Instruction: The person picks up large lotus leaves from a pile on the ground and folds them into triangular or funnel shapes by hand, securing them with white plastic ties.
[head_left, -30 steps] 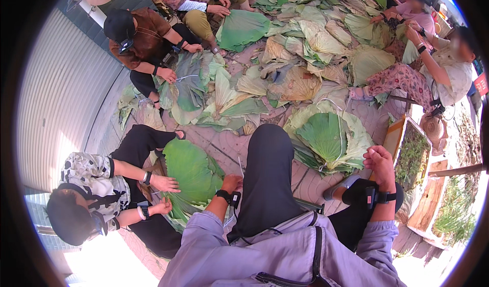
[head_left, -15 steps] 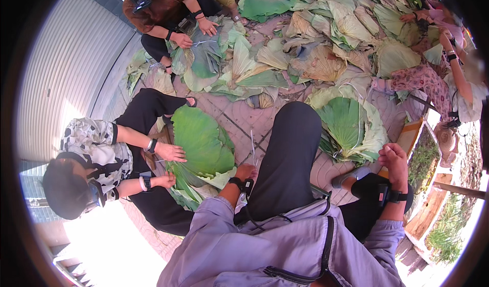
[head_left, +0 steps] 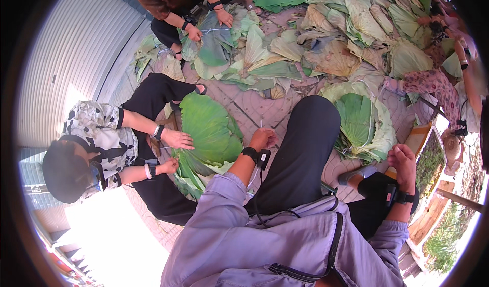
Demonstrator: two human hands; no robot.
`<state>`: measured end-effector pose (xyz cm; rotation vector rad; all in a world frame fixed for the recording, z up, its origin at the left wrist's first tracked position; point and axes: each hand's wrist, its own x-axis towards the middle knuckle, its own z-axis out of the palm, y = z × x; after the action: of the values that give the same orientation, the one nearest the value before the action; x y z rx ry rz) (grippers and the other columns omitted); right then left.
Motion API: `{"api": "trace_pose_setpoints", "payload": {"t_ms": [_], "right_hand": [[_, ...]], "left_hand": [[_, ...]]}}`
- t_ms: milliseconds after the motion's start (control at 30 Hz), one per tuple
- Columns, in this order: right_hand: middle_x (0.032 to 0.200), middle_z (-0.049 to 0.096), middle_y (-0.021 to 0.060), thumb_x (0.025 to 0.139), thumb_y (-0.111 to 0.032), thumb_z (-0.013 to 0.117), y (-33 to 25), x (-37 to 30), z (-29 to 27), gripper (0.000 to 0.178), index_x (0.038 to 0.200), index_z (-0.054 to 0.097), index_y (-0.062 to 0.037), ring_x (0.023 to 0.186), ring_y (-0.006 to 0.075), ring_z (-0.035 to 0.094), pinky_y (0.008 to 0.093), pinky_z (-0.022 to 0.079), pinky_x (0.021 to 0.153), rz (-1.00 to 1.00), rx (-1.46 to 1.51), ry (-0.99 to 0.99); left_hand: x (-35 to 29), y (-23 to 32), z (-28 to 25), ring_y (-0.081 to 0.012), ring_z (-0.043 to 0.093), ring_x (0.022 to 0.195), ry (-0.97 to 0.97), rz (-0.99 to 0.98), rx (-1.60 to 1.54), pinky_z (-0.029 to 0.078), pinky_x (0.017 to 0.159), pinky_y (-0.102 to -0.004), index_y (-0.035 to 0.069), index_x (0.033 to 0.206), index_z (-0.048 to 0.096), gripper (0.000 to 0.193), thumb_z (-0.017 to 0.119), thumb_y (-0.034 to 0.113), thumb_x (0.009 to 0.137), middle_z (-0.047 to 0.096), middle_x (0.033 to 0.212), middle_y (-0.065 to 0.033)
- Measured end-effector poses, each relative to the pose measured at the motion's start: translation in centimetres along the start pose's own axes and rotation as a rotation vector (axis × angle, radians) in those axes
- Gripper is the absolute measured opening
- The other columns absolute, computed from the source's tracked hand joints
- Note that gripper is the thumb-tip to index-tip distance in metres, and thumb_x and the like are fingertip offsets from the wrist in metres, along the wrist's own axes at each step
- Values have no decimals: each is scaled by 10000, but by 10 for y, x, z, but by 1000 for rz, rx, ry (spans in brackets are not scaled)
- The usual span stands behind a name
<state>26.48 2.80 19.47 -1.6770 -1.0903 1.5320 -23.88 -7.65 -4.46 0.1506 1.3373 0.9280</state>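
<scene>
My left hand [head_left: 264, 139] is closed around a thin white string [head_left: 261, 124]; a short end pokes out above the fingers, and more of it shows below near my wrist. It is beside my left knee, right of a stack of large green lotus leaves [head_left: 210, 129]. A co-worker's hand [head_left: 178, 139] lies flat on that stack, and their other hand [head_left: 167, 165] grips its lower edge. My right hand [head_left: 402, 160] is raised over my right leg with curled fingers; whatever they hold, if anything, is hidden. Just beyond it rests a string-tied leaf bundle [head_left: 356, 119].
Dry and green leaves [head_left: 331, 52] cover the far paving. At the far left, another person presses a tied leaf bundle [head_left: 216, 40]. A person in floral trousers [head_left: 430, 83] sits at the far right. A wooden-edged planting bed [head_left: 433, 159] borders my right side.
My left hand has risen and moved right with the string, away from the green stack. My right hand stays nearly in place. The whole view has shifted slightly.
</scene>
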Motion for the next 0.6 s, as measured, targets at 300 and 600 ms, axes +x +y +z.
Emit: {"api": "trace_pose_setpoints", "payload": {"t_ms": [300,600], "right_hand": [[854,672,23,981,-201,608,3,6,-1,136,1024,631,-74,684,105,619,235,487,615,7,16,-20],[857,670,21,982,-195,603,-2,7,5,127,1015,630,-75,679,98,610,236,481,614,8,9,-40]], "left_hand": [[9,90,63,-198,685,737,-53,278,-207,543,628,-339,81,1039,579,137,619,158,933,679,871,-75],[19,57,37,-238,688,819,6,143,-186,550,695,-381,78,1033,597,110,604,147,947,688,921,-88]]}}
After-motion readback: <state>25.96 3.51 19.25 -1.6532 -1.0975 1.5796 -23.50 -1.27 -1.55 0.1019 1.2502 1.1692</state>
